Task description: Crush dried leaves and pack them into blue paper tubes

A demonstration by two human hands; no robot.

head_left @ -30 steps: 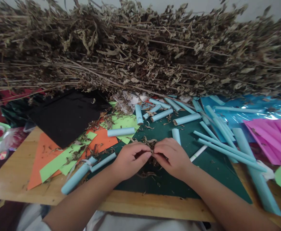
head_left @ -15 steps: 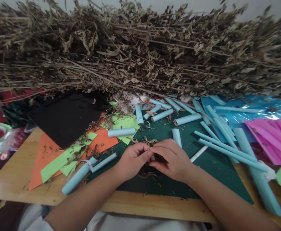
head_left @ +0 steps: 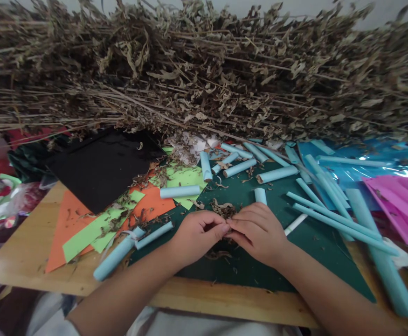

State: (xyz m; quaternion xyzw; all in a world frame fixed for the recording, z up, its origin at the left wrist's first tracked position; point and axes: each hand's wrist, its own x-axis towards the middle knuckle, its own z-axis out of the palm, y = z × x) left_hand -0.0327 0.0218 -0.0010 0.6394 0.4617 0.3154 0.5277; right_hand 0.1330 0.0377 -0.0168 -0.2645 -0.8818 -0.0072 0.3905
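Observation:
My left hand (head_left: 197,233) and my right hand (head_left: 258,231) meet fingertip to fingertip over the dark green sheet (head_left: 305,247), pinching a small clump of dried leaves (head_left: 224,211) between them. Loose crumbs of leaf lie on the sheet just below the hands. A short light-blue paper roll (head_left: 260,196) stands just beyond my right hand. Both forearms reach in from the bottom edge.
A big heap of dried leafy stalks (head_left: 204,74) fills the back. Several light-blue paper rolls (head_left: 329,210) lie to the right; another light-blue roll (head_left: 118,254) lies at the left. Orange paper (head_left: 67,219), green paper (head_left: 183,179), a black sheet (head_left: 102,168), pink foil (head_left: 399,205) cover the wooden table (head_left: 25,261).
The hands stay together on the leaf clump, fingers shifting slightly. The view has drifted a little, so everything sits slightly further right and lower.

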